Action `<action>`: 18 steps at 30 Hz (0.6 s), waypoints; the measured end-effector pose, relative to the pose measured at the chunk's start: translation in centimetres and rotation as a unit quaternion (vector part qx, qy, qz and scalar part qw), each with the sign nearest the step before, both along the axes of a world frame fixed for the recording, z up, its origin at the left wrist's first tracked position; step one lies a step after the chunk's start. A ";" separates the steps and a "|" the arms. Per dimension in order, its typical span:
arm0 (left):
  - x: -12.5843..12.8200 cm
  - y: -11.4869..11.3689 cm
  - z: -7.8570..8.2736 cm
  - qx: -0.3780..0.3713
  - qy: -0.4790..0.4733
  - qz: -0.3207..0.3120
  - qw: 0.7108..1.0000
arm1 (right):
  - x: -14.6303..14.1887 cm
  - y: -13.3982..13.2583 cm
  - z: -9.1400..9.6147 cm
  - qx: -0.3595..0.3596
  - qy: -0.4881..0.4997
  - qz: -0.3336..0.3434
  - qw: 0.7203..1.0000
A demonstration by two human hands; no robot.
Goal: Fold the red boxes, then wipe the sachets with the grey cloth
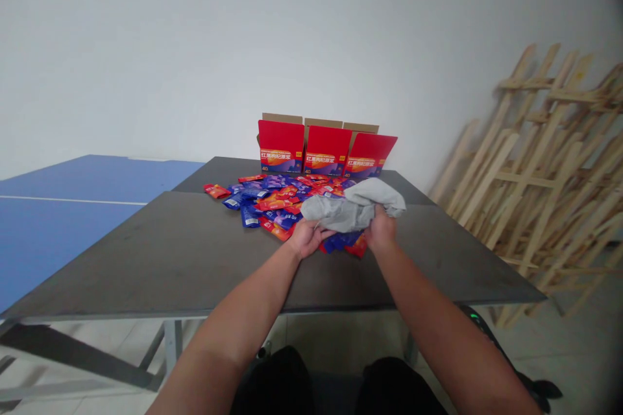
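Observation:
Both my hands grip a crumpled grey bag (353, 206) over a pile of small red and blue sachets (277, 200) on a dark grey table (185, 253). My left hand (307, 237) clutches the bag's lower left part, fingers curled into it. My right hand (380, 231) holds its right side, fingers closed. A few sachets lie under and between my hands. Three open red boxes (325, 149) with printed fronts stand in a row behind the pile, at the table's far edge.
A blue table-tennis table (73, 207) adjoins on the left. Wooden frames (555, 168) lean against the white wall on the right. My dark-trousered knees (335, 382) show below the table's near edge.

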State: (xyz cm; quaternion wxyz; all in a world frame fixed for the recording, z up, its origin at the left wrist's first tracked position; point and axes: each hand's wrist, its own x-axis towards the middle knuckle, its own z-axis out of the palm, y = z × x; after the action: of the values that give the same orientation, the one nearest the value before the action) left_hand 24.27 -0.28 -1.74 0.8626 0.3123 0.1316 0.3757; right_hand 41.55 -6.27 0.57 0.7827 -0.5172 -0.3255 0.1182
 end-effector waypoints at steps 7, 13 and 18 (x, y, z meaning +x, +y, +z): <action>0.0 -0.9 0.3 0.036 -0.051 -0.012 0.998 | -2.8 -1.1 -0.3 0.016 0.230 0.236 0.944; -0.7 -1.9 0.3 0.063 -0.049 -0.121 0.989 | -3.7 -2.8 -0.2 -0.087 -0.032 0.138 0.986; -1.3 -1.4 0.5 0.030 -0.047 -0.117 0.992 | 4.5 -4.1 3.5 -0.188 -0.086 -0.076 0.975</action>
State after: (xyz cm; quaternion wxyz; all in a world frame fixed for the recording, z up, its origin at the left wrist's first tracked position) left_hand 23.00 -1.70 -1.20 0.8960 0.3333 0.0420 0.2904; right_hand 46.01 -10.40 4.02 0.6472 -0.6866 -0.3231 0.0731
